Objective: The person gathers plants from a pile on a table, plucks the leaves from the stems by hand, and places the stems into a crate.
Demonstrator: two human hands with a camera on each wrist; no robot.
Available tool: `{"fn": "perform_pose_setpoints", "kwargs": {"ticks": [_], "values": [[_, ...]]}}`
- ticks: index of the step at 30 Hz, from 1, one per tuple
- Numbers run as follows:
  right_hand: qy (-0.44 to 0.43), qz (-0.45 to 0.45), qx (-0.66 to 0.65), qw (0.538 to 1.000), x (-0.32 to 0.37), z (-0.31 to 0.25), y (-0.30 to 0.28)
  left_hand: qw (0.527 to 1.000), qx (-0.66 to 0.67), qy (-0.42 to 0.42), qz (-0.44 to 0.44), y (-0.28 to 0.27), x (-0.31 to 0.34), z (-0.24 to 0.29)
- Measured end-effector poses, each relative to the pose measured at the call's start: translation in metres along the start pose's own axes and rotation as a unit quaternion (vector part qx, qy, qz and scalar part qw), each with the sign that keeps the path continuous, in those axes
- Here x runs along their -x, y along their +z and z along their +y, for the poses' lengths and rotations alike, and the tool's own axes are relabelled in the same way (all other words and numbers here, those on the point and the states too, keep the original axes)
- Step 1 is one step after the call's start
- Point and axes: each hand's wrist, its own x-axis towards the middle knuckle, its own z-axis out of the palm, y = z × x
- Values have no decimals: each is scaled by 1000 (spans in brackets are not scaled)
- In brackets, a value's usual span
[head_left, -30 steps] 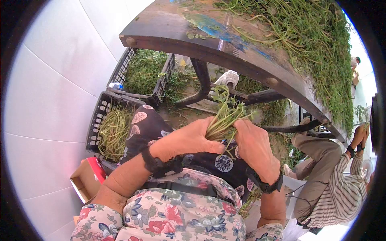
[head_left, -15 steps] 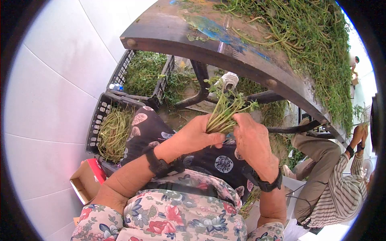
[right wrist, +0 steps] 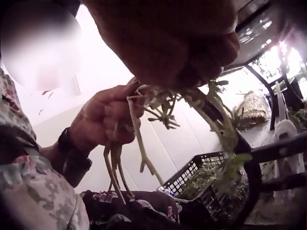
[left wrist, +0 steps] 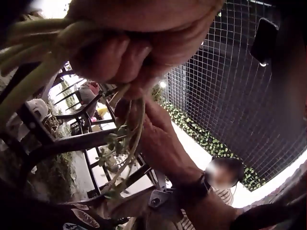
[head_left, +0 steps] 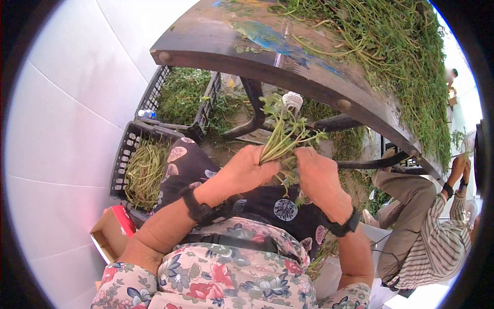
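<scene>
A bunch of green leafy stems (head_left: 280, 139) stands up from the left hand (head_left: 242, 172), whose fingers and thumb are wrapped round its lower part. Close beside it on the right, the right hand (head_left: 321, 180) has curled fingers at a few stems that hang below the bunch. The left wrist view shows thick stems (left wrist: 29, 72) in the left hand (left wrist: 139, 43) and a thin leafy stem (left wrist: 136, 139) at the right hand (left wrist: 163, 143). In the right wrist view, stem ends (right wrist: 115, 167) hang under the left hand (right wrist: 108, 115), and leafy stems lie below the right hand (right wrist: 168, 43).
A table (head_left: 221, 56) bears a large heap of greens (head_left: 401, 67). Two black crates, one with bare stems (head_left: 144, 170) and one with greens (head_left: 182, 95), stand at the left near a red-edged cardboard box (head_left: 110, 232). Another person (head_left: 432, 247) sits at the right.
The bunch has shifted slightly left with the left hand. The right hand has moved a little away from it, and leafy stems now hang between the hands.
</scene>
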Motion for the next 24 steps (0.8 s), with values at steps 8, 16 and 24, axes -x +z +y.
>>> {"fn": "perform_pose_setpoints", "kwargs": {"ticks": [8,16,24], "values": [[55,50,-19,997,-4,7,33,999,-35,35,22,1,-6,-4],[386,124,-683,607,53,84,1,982,171,-67,-46,-22,14,1],[225,-11,-725,651,37,35,-5,968,228,-73,-77,-20,18,15]]}}
